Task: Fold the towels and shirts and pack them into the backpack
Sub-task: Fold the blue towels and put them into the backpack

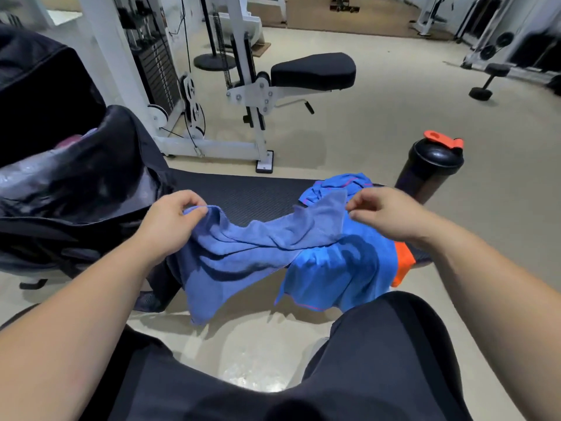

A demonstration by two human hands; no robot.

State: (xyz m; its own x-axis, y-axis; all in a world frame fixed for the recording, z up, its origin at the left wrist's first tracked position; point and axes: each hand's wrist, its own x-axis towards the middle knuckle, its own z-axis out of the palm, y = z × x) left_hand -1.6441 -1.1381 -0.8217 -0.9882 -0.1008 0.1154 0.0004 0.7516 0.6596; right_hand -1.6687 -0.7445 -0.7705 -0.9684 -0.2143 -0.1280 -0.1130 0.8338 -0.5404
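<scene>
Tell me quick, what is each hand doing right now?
Left hand: grips one end of the purple-blue towel.
Right hand: pinches the towel's other end.

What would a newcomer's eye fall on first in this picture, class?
The left hand and right hand stretch a lavender-blue towel at the centre. Bright blue clothes with an orange patch lie just right of it; a black shaker bottle stands beyond them.

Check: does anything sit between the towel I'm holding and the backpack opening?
Nothing visible does. The left hand pinches the periwinkle towel right beside the open black backpack. The towel's right end drapes over a bright blue shirt, which could drag along.
</scene>
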